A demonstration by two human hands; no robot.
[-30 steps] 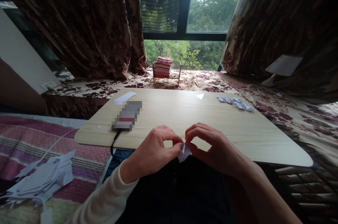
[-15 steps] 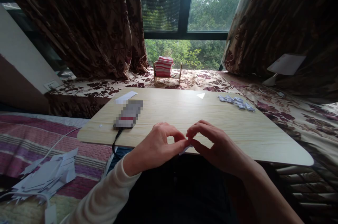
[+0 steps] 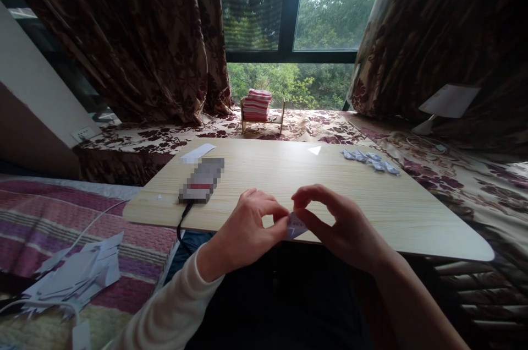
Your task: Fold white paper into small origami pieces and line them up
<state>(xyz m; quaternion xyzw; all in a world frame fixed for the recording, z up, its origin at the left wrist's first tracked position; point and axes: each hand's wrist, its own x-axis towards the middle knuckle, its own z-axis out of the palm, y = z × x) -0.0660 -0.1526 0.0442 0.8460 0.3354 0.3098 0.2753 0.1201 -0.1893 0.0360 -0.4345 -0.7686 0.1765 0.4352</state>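
Observation:
A small folded piece of white paper [image 3: 296, 227] with faint print is held between both hands above the table's near edge. My left hand [image 3: 251, 229] pinches its left side between thumb and forefinger. On the other side my right hand [image 3: 336, 223] is curled, its thumb and forefinger closed on the paper's upper right. Folded paper pieces [image 3: 367, 159] lie in a cluster at the table's far right. A white paper triangle [image 3: 314, 150] rests near the back edge.
The pale wooden table [image 3: 256, 174] carries a blurred-out device [image 3: 202, 182] with a black cable and a paper strip [image 3: 198, 153] at left. Loose paper strips [image 3: 78, 270] are heaped on the striped bed cover. Behind stands a small rack with folded striped cloths [image 3: 256, 105].
My right thumb and fingers have shifted on the paper, and more of its printed face now shows between the hands. The left hand keeps its pinch.

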